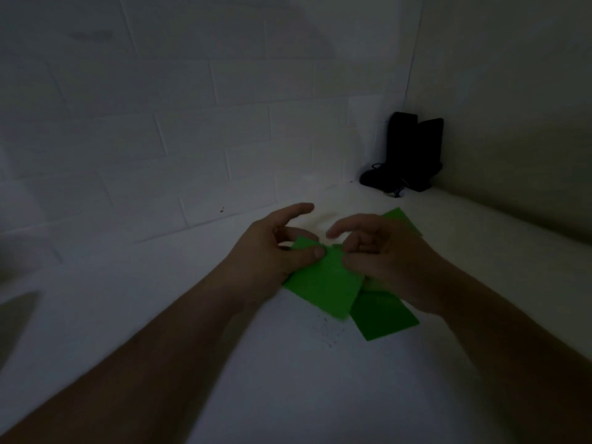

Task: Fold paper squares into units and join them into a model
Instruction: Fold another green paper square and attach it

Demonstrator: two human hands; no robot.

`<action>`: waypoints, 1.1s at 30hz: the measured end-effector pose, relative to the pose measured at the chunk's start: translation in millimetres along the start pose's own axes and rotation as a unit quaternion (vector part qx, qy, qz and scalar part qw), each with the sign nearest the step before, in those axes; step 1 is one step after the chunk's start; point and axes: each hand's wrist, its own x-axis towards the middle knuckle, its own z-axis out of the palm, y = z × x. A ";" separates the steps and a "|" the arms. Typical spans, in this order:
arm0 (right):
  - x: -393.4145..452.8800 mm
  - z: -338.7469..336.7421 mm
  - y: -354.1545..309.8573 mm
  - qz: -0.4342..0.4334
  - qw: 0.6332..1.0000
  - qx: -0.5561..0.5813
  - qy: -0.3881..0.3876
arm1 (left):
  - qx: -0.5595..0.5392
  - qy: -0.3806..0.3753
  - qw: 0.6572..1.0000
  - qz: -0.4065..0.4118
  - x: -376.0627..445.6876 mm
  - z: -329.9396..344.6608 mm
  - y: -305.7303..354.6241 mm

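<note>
- Pinching the top edge of a green paper square point(323, 283) with both hands: left hand point(272, 251) thumb pressed on the upper left corner, index finger stretched forward and free; right hand point(381, 251) fingers curled over the upper right part, thumb at the paper's edge.
- Held just over the white bench point(288, 379), near its middle, lower corner pointing toward the viewer, lower edges straight and unfolded.
- Lying flat beneath and to the right: a second green sheet point(384, 318), partly covered by the held square and the right wrist, its near corner plainly showing.
- Peeking out behind the right hand: a third green piece point(400, 219), only its far corner visible.
- Standing in the far right corner where the block wall point(160, 107) meets the side wall: a dark object point(410, 152), well apart from the paper; kind not discernible in the dim light.
- Bare bench surface open in front of the paper and to the left, forearms reaching in from the lower corners.
</note>
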 end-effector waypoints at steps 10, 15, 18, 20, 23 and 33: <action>-4.2 9.9 -9.1 -0.034 0.994 -0.092 -0.045 | -0.266 0.094 0.954 -0.098 4.6 -2.8 7.2; 1.9 7.0 -3.8 -0.075 0.991 -0.070 0.086 | -0.310 0.019 0.943 -0.116 6.5 -2.4 5.8; -0.6 7.8 -4.9 -0.079 0.986 -0.136 0.051 | -0.242 0.026 0.967 -0.074 2.7 0.2 5.7; -1.8 8.9 -5.1 -0.070 0.981 -0.181 0.021 | -0.193 0.016 0.980 -0.054 0.8 1.8 5.2; -1.2 8.7 -4.9 -0.064 0.974 -0.218 0.010 | -0.159 -0.007 0.986 -0.040 -1.2 0.5 5.3; -3.7 9.5 -12.6 -0.035 0.993 -0.115 0.002 | -0.135 -0.073 0.988 -0.003 -2.9 2.6 5.9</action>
